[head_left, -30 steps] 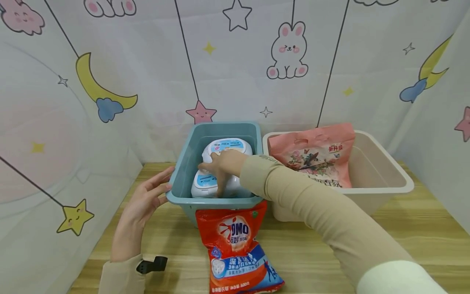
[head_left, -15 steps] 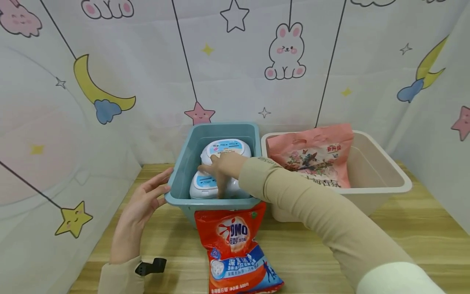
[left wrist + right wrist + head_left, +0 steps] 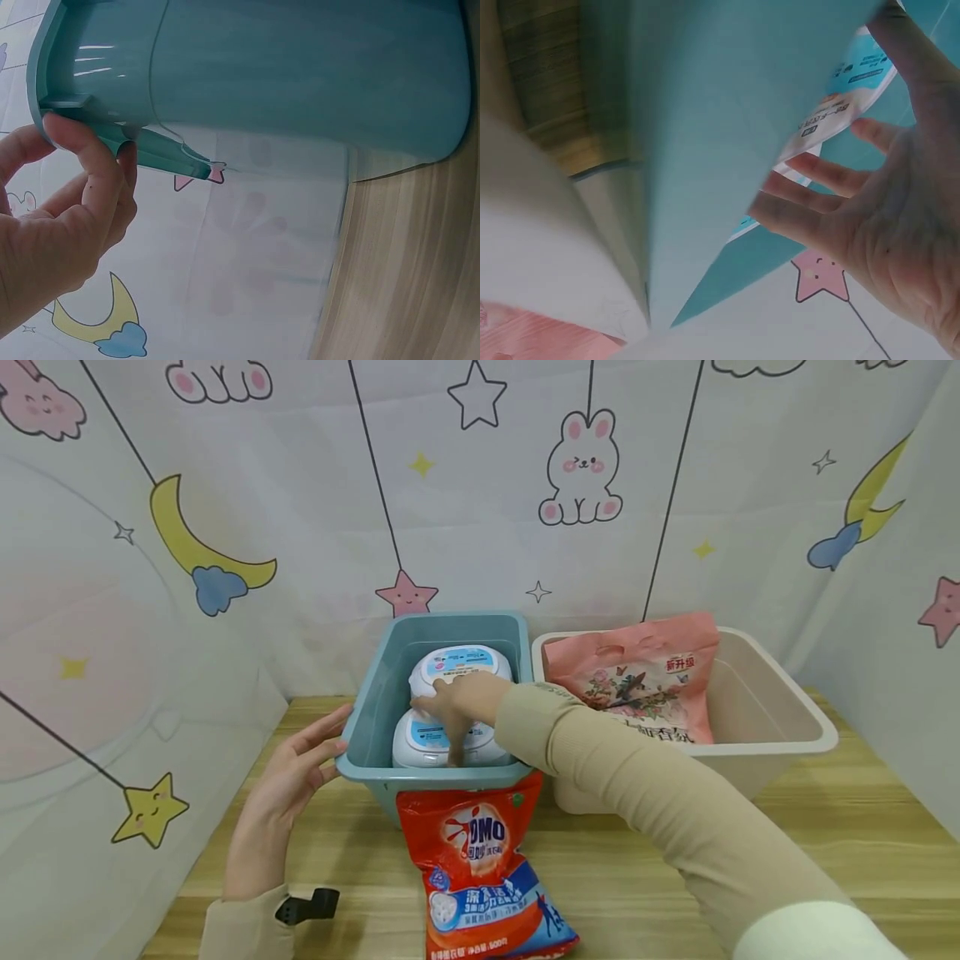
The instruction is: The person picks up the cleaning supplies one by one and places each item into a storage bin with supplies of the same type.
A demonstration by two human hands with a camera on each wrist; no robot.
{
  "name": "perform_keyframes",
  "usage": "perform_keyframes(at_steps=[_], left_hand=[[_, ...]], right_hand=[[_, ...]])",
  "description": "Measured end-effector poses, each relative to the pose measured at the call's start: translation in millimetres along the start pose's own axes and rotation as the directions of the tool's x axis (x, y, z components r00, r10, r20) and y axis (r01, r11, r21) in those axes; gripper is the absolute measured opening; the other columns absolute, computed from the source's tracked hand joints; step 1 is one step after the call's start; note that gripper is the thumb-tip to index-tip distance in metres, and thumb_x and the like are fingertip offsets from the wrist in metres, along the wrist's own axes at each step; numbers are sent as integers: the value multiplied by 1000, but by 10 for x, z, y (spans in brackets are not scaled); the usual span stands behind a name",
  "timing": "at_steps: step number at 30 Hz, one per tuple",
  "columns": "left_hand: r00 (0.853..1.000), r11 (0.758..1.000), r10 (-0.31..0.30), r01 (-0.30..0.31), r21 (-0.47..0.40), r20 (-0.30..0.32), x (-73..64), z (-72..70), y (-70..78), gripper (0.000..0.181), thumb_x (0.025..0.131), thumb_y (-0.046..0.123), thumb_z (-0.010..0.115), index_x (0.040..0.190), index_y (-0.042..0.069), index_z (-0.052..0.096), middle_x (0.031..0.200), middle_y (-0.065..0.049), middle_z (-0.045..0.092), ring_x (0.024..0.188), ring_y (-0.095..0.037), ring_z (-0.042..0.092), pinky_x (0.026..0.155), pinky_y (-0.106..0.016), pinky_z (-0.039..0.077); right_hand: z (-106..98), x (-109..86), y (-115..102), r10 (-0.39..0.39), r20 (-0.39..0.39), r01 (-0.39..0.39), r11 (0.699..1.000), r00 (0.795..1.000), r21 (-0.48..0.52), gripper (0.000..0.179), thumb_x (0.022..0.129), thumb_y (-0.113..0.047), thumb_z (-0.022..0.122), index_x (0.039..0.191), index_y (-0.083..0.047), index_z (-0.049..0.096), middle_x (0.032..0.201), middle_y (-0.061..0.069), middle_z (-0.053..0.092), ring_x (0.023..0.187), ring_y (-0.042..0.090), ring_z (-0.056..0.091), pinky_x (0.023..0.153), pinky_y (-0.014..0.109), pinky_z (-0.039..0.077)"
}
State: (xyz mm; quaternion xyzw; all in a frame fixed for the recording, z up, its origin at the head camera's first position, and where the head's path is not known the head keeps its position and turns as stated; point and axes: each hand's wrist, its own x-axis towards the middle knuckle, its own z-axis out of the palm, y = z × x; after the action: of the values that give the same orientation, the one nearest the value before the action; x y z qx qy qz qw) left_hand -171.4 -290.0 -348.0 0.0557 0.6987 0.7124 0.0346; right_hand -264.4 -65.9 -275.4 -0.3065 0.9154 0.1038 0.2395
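My left hand (image 3: 292, 772) holds the left rim of a blue-green plastic bin (image 3: 420, 779); in the left wrist view its fingers curl at the lip. Two white lidded tubs (image 3: 467, 658) with blue labels lie in this bin, one behind the other. Over the front tub (image 3: 417, 755) is my right hand (image 3: 463, 702), thumb down its near side and fingers spread across the top. The right wrist view shows thumb and fingers straddling a labelled tub (image 3: 859, 75), partly hidden by the bin wall.
A red and blue OMO laundry powder bag (image 3: 480, 868) leans against the bin's front on the wooden table (image 3: 637, 893). To the right, a beige bin (image 3: 780, 748) holds a pink bag (image 3: 667, 685). A patterned curtain (image 3: 315, 510) hangs behind.
The front tub has shifted slightly to the right in the bin, and my right hand has moved with it. My left hand stays at the rim.
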Motion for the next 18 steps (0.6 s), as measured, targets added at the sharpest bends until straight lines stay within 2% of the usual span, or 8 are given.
perform_keyframes(at_steps=[9, 18], left_hand=[[1000, 1000, -3, 3, -9, 8, 3, 24, -28, 60, 96, 8, 55, 149, 0, 28, 119, 8, 55, 101, -5, 64, 82, -23, 55], [1000, 1000, 9, -8, -23, 16, -4, -2, -15, 59, 97, 7, 54, 150, 1, 29, 118, 8, 56, 99, -5, 64, 81, -22, 55]], right_hand=[[-13, -104, 125, -24, 1, 24, 999, 1000, 48, 99, 76, -50, 75, 153, -38, 13, 163, 3, 12, 147, 30, 18, 113, 55, 30], [-103, -205, 178, -84, -37, 85, 996, 996, 21, 77, 86, -48, 66, 151, -32, 28, 158, 2, 28, 144, 25, 27, 115, 54, 29]])
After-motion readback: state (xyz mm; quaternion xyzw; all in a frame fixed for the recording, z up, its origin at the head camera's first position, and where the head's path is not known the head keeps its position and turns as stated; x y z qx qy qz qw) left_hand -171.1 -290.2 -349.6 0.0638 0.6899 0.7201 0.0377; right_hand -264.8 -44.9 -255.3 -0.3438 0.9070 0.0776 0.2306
